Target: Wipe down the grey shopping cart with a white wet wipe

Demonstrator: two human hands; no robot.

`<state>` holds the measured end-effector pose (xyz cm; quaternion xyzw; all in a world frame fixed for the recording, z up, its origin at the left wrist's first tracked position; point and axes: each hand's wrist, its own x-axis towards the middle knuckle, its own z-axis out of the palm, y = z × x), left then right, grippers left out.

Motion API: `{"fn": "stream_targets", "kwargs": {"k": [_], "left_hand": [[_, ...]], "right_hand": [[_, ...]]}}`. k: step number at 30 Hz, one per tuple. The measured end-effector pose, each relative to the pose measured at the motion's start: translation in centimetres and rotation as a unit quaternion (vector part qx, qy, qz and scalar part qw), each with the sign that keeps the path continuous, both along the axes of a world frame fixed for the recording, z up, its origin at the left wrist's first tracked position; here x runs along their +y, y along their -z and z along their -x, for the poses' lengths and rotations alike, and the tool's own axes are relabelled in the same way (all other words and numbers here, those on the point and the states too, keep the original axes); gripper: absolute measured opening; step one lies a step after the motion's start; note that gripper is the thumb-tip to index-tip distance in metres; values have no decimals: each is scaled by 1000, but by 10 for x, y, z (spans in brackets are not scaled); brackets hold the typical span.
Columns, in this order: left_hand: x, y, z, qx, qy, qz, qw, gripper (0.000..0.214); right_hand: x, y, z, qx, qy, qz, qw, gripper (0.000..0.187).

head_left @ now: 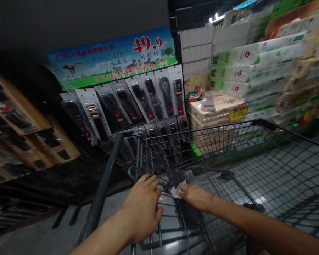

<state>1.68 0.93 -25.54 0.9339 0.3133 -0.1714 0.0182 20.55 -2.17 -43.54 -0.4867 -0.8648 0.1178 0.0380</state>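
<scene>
Your cart [255, 148] is dark grey wire in a square grid, and its handle [103, 187] is the same grey. The scrap [177, 190] is white. The banner [111, 60] runs blue over green, with red figures. The belts [138, 99] are black on white cards with red tags, and one buckle looks gold, though it's blurred. The packs [255, 60] are white and green. The shelves [23, 106] are brown.
</scene>
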Motion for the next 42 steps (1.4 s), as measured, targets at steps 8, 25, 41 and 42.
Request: {"fn": "stream_targets", "kwargs": {"k": [8, 25, 41, 42], "left_hand": [[1, 0, -1, -21, 7, 6, 1000, 36], [1, 1, -1, -36, 14, -12, 999, 30], [0, 1, 0, -36, 23, -27, 999, 30], [0, 1, 0, -35, 24, -26, 999, 30]], "right_hand": [[10, -25, -19, 231, 227, 50, 945, 31], [-1, -23, 6, 6, 1, 42, 999, 37], [-21, -49, 8, 16, -12, 36, 999, 36], [-23, -45, 11, 4, -37, 36, 999, 36]]}}
